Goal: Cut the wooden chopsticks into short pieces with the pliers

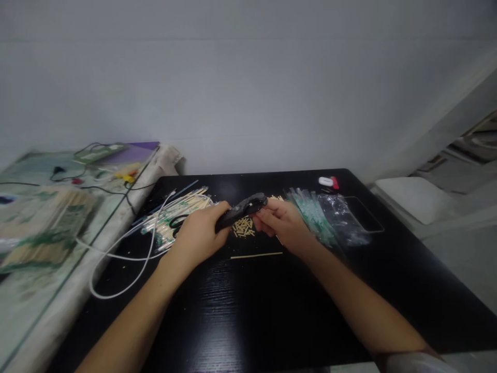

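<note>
Black tool (243,209): judged rigid, fairly light, plastic-bodied, not fragile; rear handle is soundest hold. Held just above table (272,321), mid-width, far half. Left hand (198,235) clenched round handle, tool projecting rightward from fist. Right hand (281,223) curled at tool's nose, touching; whether pinching anything, cannot tell. Cut bits (244,228) heaped directly beneath. Lone stick (256,255) just nearer. Wrappers (312,212) right; cable (128,254) left.

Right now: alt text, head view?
Left hand grips a black tool, right hand closed at its tip, over a pile of short wooden sticks on a black table. A long stick lies nearer the person; a white cable trails left.
</note>
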Available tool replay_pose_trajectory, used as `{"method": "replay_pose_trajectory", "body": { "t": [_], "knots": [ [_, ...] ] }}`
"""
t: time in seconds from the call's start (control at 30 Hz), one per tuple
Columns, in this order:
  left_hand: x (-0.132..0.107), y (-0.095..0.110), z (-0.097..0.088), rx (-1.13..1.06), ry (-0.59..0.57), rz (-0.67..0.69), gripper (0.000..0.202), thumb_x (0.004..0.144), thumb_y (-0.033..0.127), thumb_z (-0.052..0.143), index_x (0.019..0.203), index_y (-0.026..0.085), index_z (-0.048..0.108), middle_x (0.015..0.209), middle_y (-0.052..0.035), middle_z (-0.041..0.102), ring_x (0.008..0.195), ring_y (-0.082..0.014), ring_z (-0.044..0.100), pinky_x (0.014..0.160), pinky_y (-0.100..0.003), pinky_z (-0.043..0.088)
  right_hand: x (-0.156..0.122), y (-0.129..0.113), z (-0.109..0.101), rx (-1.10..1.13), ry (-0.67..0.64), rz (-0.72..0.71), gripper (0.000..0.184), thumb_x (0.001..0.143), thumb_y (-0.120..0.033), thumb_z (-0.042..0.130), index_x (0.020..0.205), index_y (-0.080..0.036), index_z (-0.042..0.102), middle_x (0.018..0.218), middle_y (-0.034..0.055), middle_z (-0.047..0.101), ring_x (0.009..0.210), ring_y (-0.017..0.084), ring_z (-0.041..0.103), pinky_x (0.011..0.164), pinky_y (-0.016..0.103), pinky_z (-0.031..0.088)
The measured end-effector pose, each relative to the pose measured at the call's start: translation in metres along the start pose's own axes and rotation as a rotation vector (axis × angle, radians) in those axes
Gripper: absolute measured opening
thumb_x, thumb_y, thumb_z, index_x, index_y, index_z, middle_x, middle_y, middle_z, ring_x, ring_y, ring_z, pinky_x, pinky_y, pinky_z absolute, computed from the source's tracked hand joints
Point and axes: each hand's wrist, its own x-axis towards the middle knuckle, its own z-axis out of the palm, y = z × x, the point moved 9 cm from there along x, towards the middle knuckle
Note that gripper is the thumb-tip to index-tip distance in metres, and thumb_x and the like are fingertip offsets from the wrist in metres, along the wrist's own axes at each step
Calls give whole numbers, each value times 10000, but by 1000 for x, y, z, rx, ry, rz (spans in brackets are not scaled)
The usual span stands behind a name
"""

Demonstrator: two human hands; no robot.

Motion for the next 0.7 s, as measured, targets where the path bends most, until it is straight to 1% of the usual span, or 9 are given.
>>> {"method": "replay_pose_trajectory", "body": {
  "t": [0.2,0.3,0.4,0.53,0.7],
  "knots": [
    [0,4,-2,-53,-11,29,51,888,184,564,878,230,546,788,-6,631,719,-189,584,662,-284,368,1,-1,2,10,-67,5,279,984,-425,632,844,-188,676,703,-3,633,509,79,390,464,275,263],
    [0,3,-1,-41,-32,10,53,887,183,557,880,233,539,786,-7,631,712,-191,580,660,-286,366,1,0,2,-1,-58,15,283,986,-429,624,844,-189,675,713,2,646,502,78,374,454,277,247],
    [-1,1,0,-22,-46,-21,66,878,177,549,868,237,524,762,-7,621,688,-194,573,643,-288,357,1,2,2,-4,-34,19,288,983,-434,614,839,-190,664,699,-2,633,498,79,368,451,273,257],
    [-1,-3,4,10,-65,-60,73,873,170,538,882,241,527,744,-9,616,665,-203,576,633,-295,352,2,6,1,-1,4,36,270,984,-425,601,873,-188,668,688,-7,618,486,79,364,444,273,249],
    [0,-3,3,41,-75,-52,75,882,169,551,909,239,545,764,-15,645,684,-208,606,630,-295,361,2,7,0,-5,16,44,257,979,-418,599,889,-189,674,684,-6,616,489,81,375,447,277,248]
  ]
}}
